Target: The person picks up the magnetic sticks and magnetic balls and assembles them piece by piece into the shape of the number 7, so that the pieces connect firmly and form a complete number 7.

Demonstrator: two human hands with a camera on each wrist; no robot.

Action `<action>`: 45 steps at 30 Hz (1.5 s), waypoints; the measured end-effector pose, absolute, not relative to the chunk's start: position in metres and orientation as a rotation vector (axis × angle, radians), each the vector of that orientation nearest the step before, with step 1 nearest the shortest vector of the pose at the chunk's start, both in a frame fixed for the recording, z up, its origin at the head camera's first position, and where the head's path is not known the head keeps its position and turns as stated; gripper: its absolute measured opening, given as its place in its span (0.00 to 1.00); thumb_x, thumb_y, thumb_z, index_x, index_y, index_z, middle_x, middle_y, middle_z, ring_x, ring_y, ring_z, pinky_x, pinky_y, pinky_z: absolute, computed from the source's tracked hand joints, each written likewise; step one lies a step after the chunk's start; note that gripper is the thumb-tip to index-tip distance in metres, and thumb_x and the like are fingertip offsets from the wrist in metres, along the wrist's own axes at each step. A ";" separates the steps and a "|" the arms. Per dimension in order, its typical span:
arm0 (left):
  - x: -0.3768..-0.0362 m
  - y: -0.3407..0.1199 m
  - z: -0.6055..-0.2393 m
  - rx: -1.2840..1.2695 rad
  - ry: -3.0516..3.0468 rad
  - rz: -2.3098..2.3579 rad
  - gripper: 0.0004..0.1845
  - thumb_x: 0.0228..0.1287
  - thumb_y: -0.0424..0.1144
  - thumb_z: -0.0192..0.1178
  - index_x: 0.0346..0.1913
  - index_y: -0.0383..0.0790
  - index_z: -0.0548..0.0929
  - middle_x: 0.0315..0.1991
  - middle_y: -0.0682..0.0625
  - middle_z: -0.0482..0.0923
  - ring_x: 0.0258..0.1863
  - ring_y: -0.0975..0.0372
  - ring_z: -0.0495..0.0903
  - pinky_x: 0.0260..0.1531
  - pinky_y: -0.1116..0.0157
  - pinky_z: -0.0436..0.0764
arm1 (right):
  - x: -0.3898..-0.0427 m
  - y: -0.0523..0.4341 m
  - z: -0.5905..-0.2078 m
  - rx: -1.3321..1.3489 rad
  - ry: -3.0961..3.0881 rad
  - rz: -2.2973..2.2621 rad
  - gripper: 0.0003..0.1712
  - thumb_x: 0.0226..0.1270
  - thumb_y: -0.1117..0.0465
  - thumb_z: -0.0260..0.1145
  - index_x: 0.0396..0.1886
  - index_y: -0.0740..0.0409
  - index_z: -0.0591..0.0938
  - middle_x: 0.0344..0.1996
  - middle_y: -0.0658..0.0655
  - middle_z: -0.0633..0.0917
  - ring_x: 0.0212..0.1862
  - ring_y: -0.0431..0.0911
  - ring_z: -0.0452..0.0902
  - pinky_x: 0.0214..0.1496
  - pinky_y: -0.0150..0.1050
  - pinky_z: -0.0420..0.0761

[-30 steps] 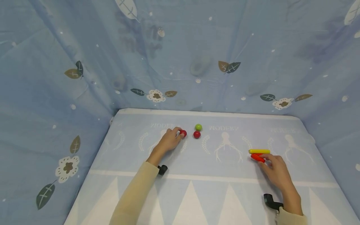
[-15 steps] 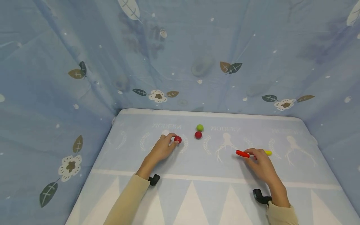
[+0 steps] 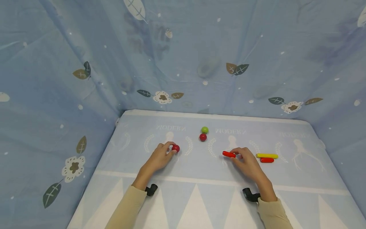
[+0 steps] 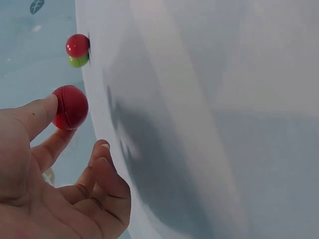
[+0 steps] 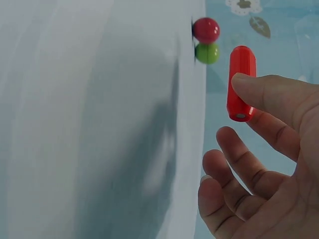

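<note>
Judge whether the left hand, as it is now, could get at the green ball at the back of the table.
Probably not: the left hand already pinches a red ball, and another red ball lies directly before the green ball.

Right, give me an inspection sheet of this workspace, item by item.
Surface: table under a pale blue printed cloth with white triangles.
Job's things: red ball pinched at the left hand's fingertips; red stick pinched by the right hand.
Clutter: second red ball touching a green ball near the far edge; yellow stick and short red stick lying side by side on the right.
Hands: left hand and right hand, both low over the cloth.
Cables: nothing seen.
Surroundings: blue leaf-print fabric walls on three sides.
</note>
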State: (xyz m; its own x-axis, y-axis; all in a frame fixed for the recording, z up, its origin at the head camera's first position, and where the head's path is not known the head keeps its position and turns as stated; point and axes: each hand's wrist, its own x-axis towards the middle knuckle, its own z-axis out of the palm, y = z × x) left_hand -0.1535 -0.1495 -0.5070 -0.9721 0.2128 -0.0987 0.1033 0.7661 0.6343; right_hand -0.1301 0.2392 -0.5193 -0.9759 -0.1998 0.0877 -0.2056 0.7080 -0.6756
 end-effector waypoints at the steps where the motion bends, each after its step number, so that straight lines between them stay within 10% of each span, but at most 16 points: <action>1: -0.153 -0.151 -0.508 0.243 2.788 0.989 0.20 0.73 0.48 0.60 0.64 0.48 0.76 0.47 0.41 0.75 0.45 0.53 0.75 0.43 0.52 0.75 | -0.132 0.236 -0.520 0.352 -2.895 1.158 0.15 0.65 0.66 0.71 0.51 0.55 0.83 0.44 0.58 0.79 0.42 0.50 0.72 0.44 0.46 0.75; 45: -0.151 -0.159 -0.521 0.239 2.767 1.031 0.18 0.72 0.47 0.61 0.61 0.50 0.78 0.46 0.43 0.72 0.43 0.55 0.72 0.42 0.52 0.73 | -0.172 0.116 -0.531 0.659 -2.871 1.382 0.10 0.63 0.61 0.74 0.44 0.51 0.86 0.37 0.52 0.78 0.36 0.46 0.70 0.37 0.40 0.72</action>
State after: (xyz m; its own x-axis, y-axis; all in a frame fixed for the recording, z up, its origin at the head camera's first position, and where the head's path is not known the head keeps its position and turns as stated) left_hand -0.1508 -0.1591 -0.5206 -0.9712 0.2112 -0.1106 0.0874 0.7471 0.6590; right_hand -0.1724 0.1156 -0.5306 -0.9120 -0.4038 0.0726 -0.3087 0.5587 -0.7698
